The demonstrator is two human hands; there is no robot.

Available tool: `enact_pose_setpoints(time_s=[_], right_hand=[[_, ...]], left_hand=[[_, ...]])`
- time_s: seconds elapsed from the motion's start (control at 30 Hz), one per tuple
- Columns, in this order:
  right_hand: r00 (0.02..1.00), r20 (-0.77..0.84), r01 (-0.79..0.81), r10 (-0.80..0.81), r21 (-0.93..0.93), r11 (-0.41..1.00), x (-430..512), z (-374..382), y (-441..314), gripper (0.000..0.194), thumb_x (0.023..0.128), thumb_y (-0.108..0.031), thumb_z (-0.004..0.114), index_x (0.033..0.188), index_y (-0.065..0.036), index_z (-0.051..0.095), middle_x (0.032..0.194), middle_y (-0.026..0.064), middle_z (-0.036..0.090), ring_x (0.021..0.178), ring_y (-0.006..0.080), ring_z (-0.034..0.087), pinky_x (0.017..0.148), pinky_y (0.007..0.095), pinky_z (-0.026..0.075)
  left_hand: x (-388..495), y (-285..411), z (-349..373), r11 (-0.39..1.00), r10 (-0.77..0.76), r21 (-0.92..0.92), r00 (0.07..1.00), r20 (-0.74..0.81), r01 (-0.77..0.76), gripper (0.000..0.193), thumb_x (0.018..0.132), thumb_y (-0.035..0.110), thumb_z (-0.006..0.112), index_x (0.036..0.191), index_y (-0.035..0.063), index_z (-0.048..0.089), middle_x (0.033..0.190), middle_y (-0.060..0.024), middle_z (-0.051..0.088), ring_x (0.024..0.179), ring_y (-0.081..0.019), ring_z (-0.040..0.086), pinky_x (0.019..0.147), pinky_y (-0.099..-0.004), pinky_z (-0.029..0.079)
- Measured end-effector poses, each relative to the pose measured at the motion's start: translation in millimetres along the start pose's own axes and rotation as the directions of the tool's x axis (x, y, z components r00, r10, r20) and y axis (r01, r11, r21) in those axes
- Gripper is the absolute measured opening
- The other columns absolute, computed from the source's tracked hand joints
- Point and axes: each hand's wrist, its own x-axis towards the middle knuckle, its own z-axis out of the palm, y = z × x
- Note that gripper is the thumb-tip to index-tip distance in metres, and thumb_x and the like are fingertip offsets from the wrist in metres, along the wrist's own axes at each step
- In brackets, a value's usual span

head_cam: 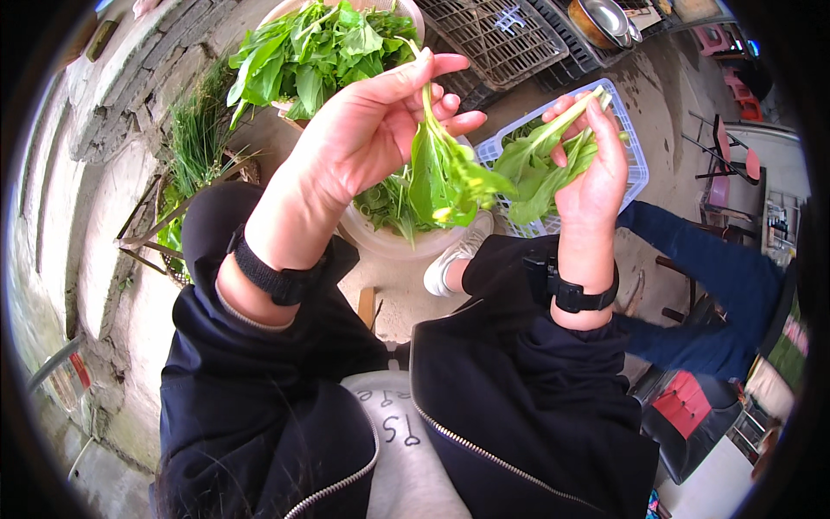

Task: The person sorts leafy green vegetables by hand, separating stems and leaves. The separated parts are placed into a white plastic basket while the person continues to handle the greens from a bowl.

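My left hand (373, 126), palm up, pinches the thin stem of a flowering leafy green (431, 172) between thumb and fingers. Its leaves and yellow flowers hang toward my right hand. A small bunch of leafy stalks (551, 156) is held in my right hand (593, 168), cut ends pointing up. Below the hands, a pale round basin (382, 243) contains loose greens (389, 204), partly hidden by the hanging leaves. Behind my right hand stands a white-blue plastic basket (639, 156) with some greens inside. Leafy greens (324, 55) are heaped in a round basket (412, 13) beyond my left hand.
Black plastic crates (493, 39) and metal pots (606, 19) stand at the back. Grassy green stalks (201, 130) lie by the stone steps (117, 110) on the left. A person's legs in blue trousers (707, 285) are close on the right, near a black-and-red seat (681, 405).
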Motion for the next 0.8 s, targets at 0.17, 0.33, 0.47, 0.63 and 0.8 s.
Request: enact_pose_setpoints(time_s=[0.17,0.33,0.47,0.63,0.8], right_hand=[[0.995,0.076,-0.061,0.060,0.008,0.998,0.2,5.3,3.0,0.021,0.098,-0.021,0.048,0.100,-0.003,0.058,0.086,0.0116,0.063,0.076,0.0195,0.063,0.053,0.0230,0.040],[0.979,0.204,-0.008,0.013,-0.023,1.000,-2.6,10.8,9.9,0.022,0.096,-0.020,0.050,0.103,0.000,0.055,0.076,0.0039,0.048,0.069,0.0139,0.045,0.066,0.0247,0.037],[0.984,0.178,0.067,-0.025,-0.235,0.970,-9.4,15.8,9.0,0.012,0.095,-0.009,0.056,0.099,0.002,0.059,0.075,0.0009,0.049,0.069,0.0089,0.045,0.064,0.0229,0.037],[0.939,0.309,0.291,-0.150,-0.480,0.828,-16.7,21.9,5.0,0.007,0.087,-0.004,0.070,0.093,-0.003,0.068,0.079,-0.0010,0.066,0.069,0.0046,0.059,0.063,0.0198,0.047],[0.824,0.501,0.564,-0.265,-0.676,0.474,-20.0,29.8,11.4,0.009,0.079,-0.005,0.075,0.085,-0.005,0.068,0.079,0.0086,0.069,0.067,0.0206,0.067,0.059,0.0294,0.052]], left_hand=[[-2.1,-1.8,5.6,0.990,0.054,0.130,0.998,-0.015,-0.051,0.045,0.098,0.022,0.058,0.135,-0.0013,0.049,0.091,-0.0057,0.064,0.086,-0.0120,0.064,0.087,-0.0306,0.054],[-3.7,0.7,14.5,0.912,0.119,0.404,0.988,-0.097,-0.070,0.045,0.096,0.020,0.062,0.135,-0.0008,0.050,0.096,-0.0025,0.066,0.081,-0.0070,0.061,0.074,-0.0208,0.049],[-4.9,-2.1,20.2,0.868,0.179,0.491,0.969,-0.167,-0.076,0.035,0.093,0.017,0.066,0.123,-0.0001,0.060,0.094,-0.0042,0.069,0.077,-0.0077,0.064,0.072,-0.0209,0.053],[-3.7,-9.3,20.0,0.806,0.243,0.587,0.943,-0.226,-0.067,0.018,0.089,0.017,0.072,0.102,0.0038,0.070,0.088,-0.0040,0.070,0.076,-0.0089,0.066,0.070,-0.0226,0.056],[-0.6,-18.5,18.2,0.764,0.287,0.641,0.929,-0.232,-0.076,0.014,0.084,0.014,0.077,0.089,0.0012,0.072,0.084,-0.0053,0.071,0.073,-0.0099,0.067,0.066,-0.0209,0.056]])
